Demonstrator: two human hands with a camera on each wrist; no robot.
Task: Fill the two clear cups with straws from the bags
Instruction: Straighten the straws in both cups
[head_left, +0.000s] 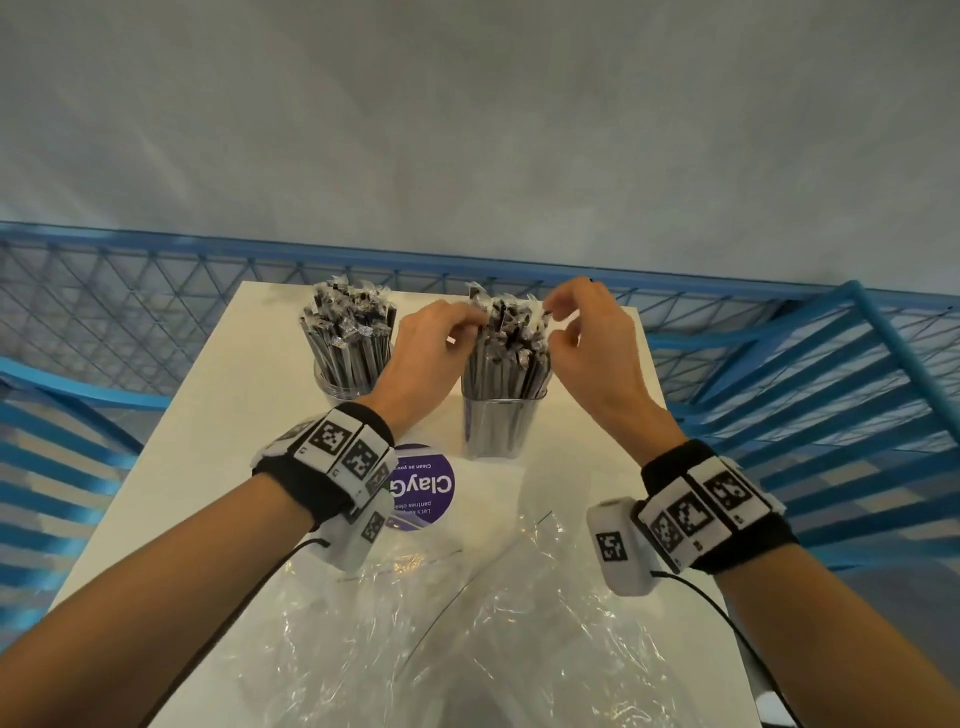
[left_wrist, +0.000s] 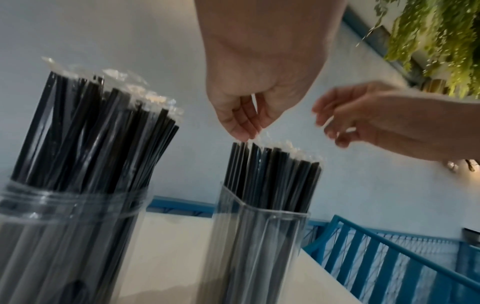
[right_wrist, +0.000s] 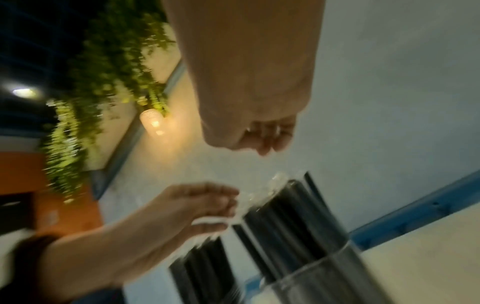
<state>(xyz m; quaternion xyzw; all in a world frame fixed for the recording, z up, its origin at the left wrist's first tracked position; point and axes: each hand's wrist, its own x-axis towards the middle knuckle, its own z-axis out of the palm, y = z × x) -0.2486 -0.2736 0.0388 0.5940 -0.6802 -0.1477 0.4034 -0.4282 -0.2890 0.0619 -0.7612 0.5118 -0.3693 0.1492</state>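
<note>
Two straw-filled cups (head_left: 347, 387) (head_left: 500, 421), two empty bags (head_left: 467, 623), two hands (head_left: 431, 348) (head_left: 592, 338).

The straws (head_left: 506, 358) are black in clear wrappers, standing in clear cups (head_left: 496, 426). The table (head_left: 208, 467) is white, with a purple round sticker (head_left: 423, 486) lettered in white. The wristbands (head_left: 719, 506) are black with white blocks bearing black-and-white square codes. The railing (head_left: 779, 374) is blue, the wall (head_left: 467, 130) pale grey, perhaps bluish. The plants (left_wrist: 436, 41) are green.
</note>
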